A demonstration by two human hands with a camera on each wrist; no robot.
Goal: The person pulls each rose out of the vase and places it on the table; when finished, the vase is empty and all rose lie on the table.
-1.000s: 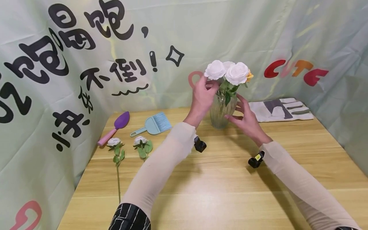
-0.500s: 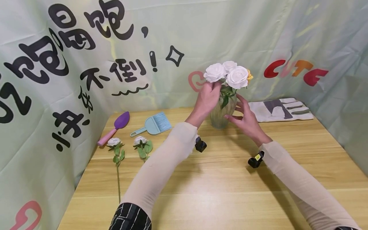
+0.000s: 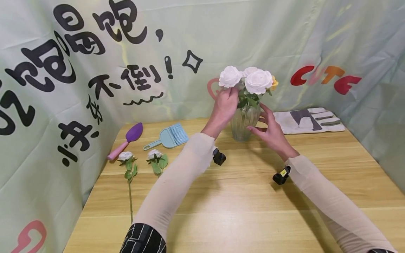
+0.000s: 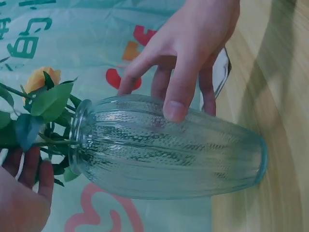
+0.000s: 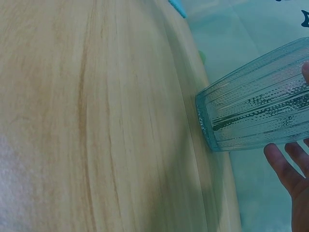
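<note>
A ribbed clear glass vase (image 3: 243, 123) stands upright at the back of the table, holding white roses (image 3: 258, 82) and a yellow flower (image 3: 274, 83). My left hand (image 3: 223, 109) pinches the stem of the leftmost white rose (image 3: 230, 76) just under its bloom, beside the vase's mouth. Around the vase's right side, my right hand (image 3: 273, 131) holds it with thumb in front and fingers behind. In the left wrist view, green leaves (image 4: 50, 104) crowd the rim near the left fingers. The stems inside the vase show only faintly through the textured glass.
Two white roses, a left one (image 3: 125, 156) and a right one (image 3: 154, 154), lie on the table's left side. Behind them are a purple trowel (image 3: 134, 132) and a blue dustpan with brush (image 3: 171, 136). Folded gloves (image 3: 308, 121) lie at the back right, before a printed cloth (image 3: 253, 31).
My left hand has lowered its grip under the leftmost rose, then shifted slightly left with it. The neighbouring blooms moved a little too. My right hand stays on the vase.
</note>
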